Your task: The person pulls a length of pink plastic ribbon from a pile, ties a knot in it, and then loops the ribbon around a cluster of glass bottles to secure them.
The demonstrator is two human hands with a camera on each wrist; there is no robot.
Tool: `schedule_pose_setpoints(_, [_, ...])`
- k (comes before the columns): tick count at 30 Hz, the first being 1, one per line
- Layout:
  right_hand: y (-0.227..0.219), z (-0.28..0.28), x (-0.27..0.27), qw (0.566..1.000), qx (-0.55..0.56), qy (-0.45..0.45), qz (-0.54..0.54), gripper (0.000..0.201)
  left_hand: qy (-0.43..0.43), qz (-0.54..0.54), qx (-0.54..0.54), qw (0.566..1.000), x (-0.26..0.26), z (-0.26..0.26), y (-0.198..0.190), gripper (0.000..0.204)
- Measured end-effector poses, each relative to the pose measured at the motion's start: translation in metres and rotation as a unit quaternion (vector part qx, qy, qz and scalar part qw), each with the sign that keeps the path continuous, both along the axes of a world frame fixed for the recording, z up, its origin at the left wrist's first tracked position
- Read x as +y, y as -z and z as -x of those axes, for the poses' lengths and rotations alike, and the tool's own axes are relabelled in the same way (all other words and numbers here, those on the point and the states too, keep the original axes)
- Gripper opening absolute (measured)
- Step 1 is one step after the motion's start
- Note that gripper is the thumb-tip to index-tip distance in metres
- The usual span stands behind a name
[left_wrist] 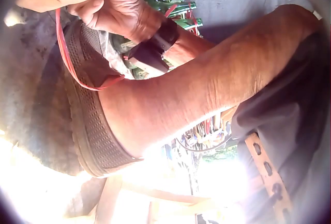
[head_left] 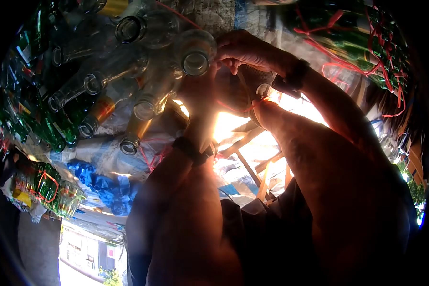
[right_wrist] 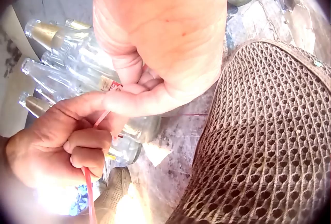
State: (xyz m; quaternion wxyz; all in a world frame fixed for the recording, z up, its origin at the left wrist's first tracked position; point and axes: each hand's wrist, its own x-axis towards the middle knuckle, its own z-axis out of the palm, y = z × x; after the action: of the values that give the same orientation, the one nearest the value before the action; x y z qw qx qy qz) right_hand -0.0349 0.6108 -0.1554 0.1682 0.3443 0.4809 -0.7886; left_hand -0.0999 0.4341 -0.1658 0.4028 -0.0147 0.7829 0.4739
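A red string [right_wrist: 90, 195] runs through the curled fingers of my left hand [right_wrist: 62, 143] and up to my right hand [right_wrist: 165, 42], whose bent fingers and thumb pinch around it. The two hands meet, fingertips touching, beside clear glass bottles [right_wrist: 77, 61]. In the head view my left hand [head_left: 198, 86] is dark and blurred, below a clear bottle [head_left: 195, 52]; my right hand [head_left: 245, 50] is just right of it. The left wrist view has the string [left_wrist: 64, 53] hanging in a loop across a mesh shoe [left_wrist: 98, 125], with my right hand [left_wrist: 116, 11] above.
Green bottles [head_left: 47, 119] are piled at the left, and more lie under red strings [head_left: 336, 59] at the upper right. A crumpled blue bag [head_left: 102, 186] lies lower left. Wooden slats [head_left: 248, 167] stand in bright light between the person's legs [head_left: 319, 157].
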Motion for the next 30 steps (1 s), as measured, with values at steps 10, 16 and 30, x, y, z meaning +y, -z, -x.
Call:
schedule_pose_setpoints(10, [-0.008,0.002,0.001,1.0,0.006,-0.003,-0.006,0.016,-0.001,-0.083,0.096,0.992,-0.003,-0.006,0.015,0.018])
schedule_pose_setpoints(16, [-0.004,0.0,0.001,1.0,-0.002,-0.006,0.005,0.017,0.007,-0.08,0.01,0.997,0.002,-0.002,-0.007,0.018])
schedule_pose_setpoints(30, [-0.001,-0.006,0.001,1.0,0.016,0.003,0.007,0.019,-0.059,-0.086,-0.136,0.985,0.013,0.005,-0.016,0.022])
